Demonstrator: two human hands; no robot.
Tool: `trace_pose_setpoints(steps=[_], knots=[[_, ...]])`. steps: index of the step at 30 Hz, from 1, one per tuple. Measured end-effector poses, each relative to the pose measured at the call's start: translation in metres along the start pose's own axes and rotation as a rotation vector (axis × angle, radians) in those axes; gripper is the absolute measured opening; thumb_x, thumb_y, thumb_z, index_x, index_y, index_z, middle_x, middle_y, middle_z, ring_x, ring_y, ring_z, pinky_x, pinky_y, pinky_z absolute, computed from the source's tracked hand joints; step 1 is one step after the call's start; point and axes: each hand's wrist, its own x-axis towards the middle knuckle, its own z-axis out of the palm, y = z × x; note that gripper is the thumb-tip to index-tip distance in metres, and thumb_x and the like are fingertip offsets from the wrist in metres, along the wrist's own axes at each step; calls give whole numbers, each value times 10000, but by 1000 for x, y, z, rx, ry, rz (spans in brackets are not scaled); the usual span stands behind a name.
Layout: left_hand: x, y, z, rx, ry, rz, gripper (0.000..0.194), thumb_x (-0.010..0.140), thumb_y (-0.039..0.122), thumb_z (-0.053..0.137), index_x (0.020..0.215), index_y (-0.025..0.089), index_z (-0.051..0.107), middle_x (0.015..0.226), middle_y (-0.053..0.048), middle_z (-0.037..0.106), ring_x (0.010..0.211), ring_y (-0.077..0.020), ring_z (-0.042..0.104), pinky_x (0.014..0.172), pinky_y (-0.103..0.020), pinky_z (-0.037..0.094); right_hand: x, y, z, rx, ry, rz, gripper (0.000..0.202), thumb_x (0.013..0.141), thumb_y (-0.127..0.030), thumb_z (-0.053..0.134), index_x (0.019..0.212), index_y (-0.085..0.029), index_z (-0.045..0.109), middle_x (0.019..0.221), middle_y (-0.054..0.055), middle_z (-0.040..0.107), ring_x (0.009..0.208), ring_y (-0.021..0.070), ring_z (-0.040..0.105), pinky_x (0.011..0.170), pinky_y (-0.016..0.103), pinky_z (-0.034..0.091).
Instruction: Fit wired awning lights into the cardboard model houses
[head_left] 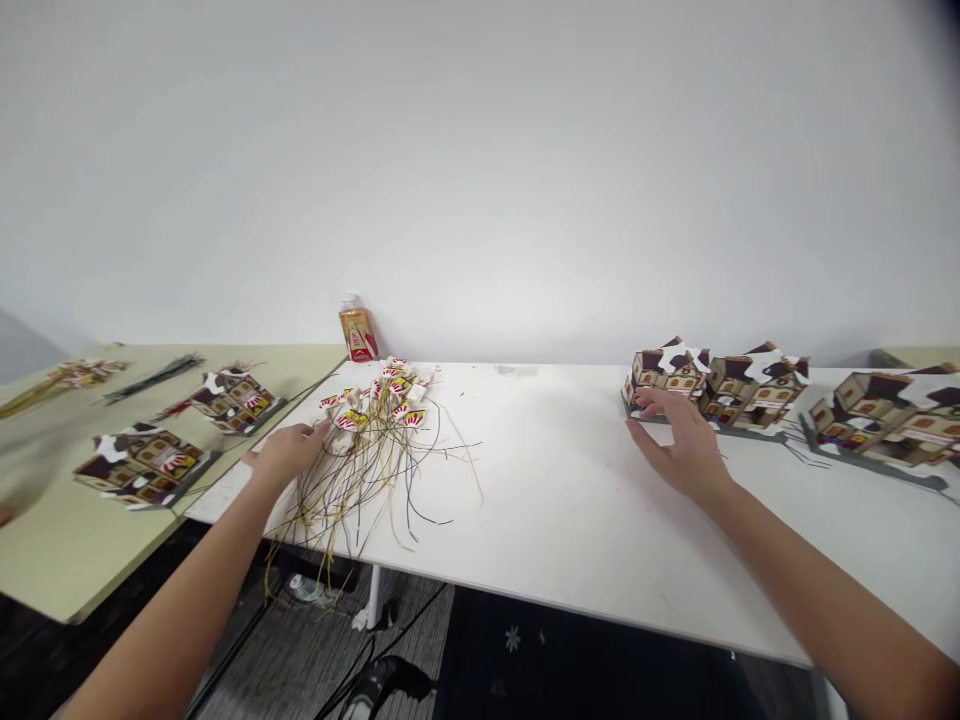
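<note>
Houses [670,372] stand on white table [540,500] by wall [487,180]; right hand [688,445] open, left hand [286,450], grip unclear.

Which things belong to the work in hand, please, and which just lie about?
Likely in use:
- red-striped white pieces with thin wires, by the left hand
- brown-roofed model houses, by the right hand

Likely idle:
- gold-and-red bottle by the wall
- dark strands on the cream table
</note>
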Motion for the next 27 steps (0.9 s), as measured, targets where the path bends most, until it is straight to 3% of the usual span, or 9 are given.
trace_pose_setpoints(steps=[4,8,10,13,15,19,22,24,27], knots=[[-8,30,-7,-57,67,26,375,907,385,370,763,123,596,801,-133,615,832,-285,568,816,-483,402,3,0,-2,5,34,-60,256,891,-280,596,1140,-224,576,983,67,652,843,193,639,739,342,541],[-27,69,-38,-193,207,158,346,970,378,322,968,167,596,774,-30,580,774,-163,519,722,-253,367,5,-1,-2,20,43,-95,237,892,-246,591,1127,-223,579,1004,74,646,819,182,637,758,345,537],[-41,98,-54,-269,270,245,334,982,406,343,1069,200,592,764,8,579,736,-123,515,705,-211,354,5,-1,-1,40,26,-109,247,892,-235,590,1138,-224,574,1007,72,637,794,171,631,751,341,535],[-65,149,-69,-481,385,439,276,951,387,452,972,190,646,639,25,548,607,-101,482,644,-205,349,4,-1,0,80,-17,-130,256,891,-214,588,1146,-222,565,1030,71,623,761,151,617,719,325,531],[-83,187,-70,-514,411,585,265,951,383,467,949,200,658,653,19,578,610,-105,503,628,-210,354,4,-1,0,92,-45,-133,253,891,-205,587,1143,-225,561,1030,66,621,759,147,612,703,316,528],[-119,261,-50,-500,447,849,291,991,362,407,979,203,649,854,-25,684,734,-127,595,647,-229,376,4,-5,-5,145,-91,-167,293,893,-219,595,1180,-246,549,1009,55,637,829,167,623,765,337,541],[-145,308,-23,-422,495,948,338,1012,360,350,953,214,649,779,-21,652,640,-117,569,543,-242,316,5,-9,-9,168,-111,-195,450,893,-276,608,1321,-253,471,1151,87,634,1017,217,619,889,394,532],[-158,330,-5,-399,531,1018,339,1012,333,341,917,218,646,700,-6,610,552,-107,521,494,-254,268,5,-11,-9,135,-72,-155,567,891,-319,614,1406,-242,389,1276,121,585,1129,246,584,945,426,511],[-169,346,17,-427,604,1129,291,997,272,384,859,207,632,637,11,566,510,-93,499,479,-257,265,6,-9,-4,65,-72,-81,696,855,-374,651,1452,-215,328,1337,153,547,1189,280,556,973,464,486]])
